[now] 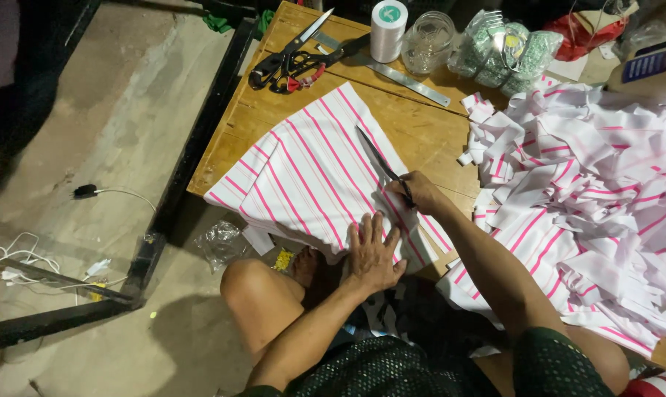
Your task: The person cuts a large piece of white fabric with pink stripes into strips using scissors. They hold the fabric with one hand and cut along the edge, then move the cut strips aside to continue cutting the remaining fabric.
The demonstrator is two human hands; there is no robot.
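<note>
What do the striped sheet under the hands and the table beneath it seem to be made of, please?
Striped sheet: most likely woven cloth, matte white with pink stripes; it folds and drapes over the edge. Table: apparently wood, lightly varnished; visible grain and plank seams.

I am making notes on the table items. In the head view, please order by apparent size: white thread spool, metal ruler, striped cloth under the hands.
1. Striped cloth, clearly largest.
2. Metal ruler, long but thin.
3. White thread spool, smallest; it sits farthest away, which may shrink it slightly.
</note>
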